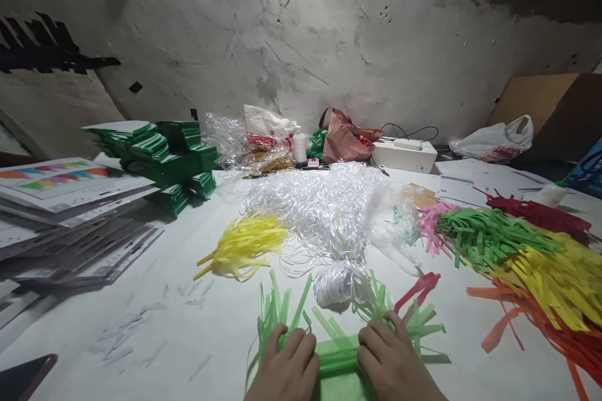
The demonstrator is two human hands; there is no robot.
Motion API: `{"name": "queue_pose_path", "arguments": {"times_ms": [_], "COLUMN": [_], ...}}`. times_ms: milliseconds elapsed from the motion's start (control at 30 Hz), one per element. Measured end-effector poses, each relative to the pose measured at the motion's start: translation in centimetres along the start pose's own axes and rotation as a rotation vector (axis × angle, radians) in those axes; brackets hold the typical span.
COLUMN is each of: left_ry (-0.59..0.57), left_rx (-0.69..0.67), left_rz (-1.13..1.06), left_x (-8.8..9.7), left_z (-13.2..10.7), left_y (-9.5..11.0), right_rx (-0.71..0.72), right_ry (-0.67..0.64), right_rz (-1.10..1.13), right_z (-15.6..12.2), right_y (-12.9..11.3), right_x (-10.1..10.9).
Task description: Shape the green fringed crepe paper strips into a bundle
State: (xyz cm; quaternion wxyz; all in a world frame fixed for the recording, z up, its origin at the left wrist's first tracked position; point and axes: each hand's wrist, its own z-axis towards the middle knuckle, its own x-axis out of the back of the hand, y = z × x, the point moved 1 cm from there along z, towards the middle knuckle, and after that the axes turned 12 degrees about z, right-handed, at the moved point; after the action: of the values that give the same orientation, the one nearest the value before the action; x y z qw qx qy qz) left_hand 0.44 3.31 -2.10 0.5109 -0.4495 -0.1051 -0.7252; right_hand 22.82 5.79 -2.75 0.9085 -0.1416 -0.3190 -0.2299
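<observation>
I have both hands on the light green tissue paper at the near edge of the tabletop. The left hand's fingers are bent down onto the left part of its middle band, and the right hand's grip the right part. Fringe is already cut at both ends, while a flat stretch below the band looks ungathered, so I judge this piece partway; rolled or folded, I can't quite tell. The green fringed bundle and yellow fringed bundle heaped rightward appear further along. White ribbon lies loose beyond, apparently unused on this piece.
</observation>
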Motion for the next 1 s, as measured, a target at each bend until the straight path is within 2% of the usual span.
{"name": "queue_pose_path", "arguments": {"times_ms": [67, 167, 233, 333, 400, 533, 667, 767, 1000], "left_ry": [-0.112, -0.389, -0.525, -0.625, -0.598, -0.384, -0.142, -0.094, 0.003], "left_rx": [0.089, 0.203, 0.257, 0.305, 0.312, 0.292, 0.09, 0.03, -0.045], "left_rz": [-0.035, -0.127, -0.188, -0.242, -0.226, -0.158, -0.196, -0.194, -0.193], "left_x": [0.3, 1.0, 1.5, 1.9, 1.7, 0.4, -0.6, -0.5, -0.8], "left_z": [-0.1, 0.4, 0.9, 1.6, 1.7, 1.3, 1.1, 1.4, 1.4], "left_y": [-0.2, -0.4, -0.5, -0.6, -0.5, -0.4, -0.4, -0.6, -0.6], "right_rx": [-0.104, -0.23, -0.273, -0.304, -0.317, -0.285, 0.006, 0.123, 0.111], "right_ry": [-0.004, -0.005, 0.004, -0.011, -0.021, 0.054, 0.072, 0.023, 0.032], "right_rz": [0.055, 0.064, 0.035, -0.013, -0.039, -0.073, 0.017, 0.022, 0.001], "right_z": [-0.6, -1.3, -1.5, -1.4, -1.2, -0.1, 1.3, 1.7, 1.3], "right_y": [0.4, 0.6, 0.5, 0.3, 0.3, 0.2, -0.5, -0.7, -0.5], "right_x": [-0.4, -1.3, -1.8, -2.2, -2.1, -1.3, -0.9, -1.4, -2.5]}}
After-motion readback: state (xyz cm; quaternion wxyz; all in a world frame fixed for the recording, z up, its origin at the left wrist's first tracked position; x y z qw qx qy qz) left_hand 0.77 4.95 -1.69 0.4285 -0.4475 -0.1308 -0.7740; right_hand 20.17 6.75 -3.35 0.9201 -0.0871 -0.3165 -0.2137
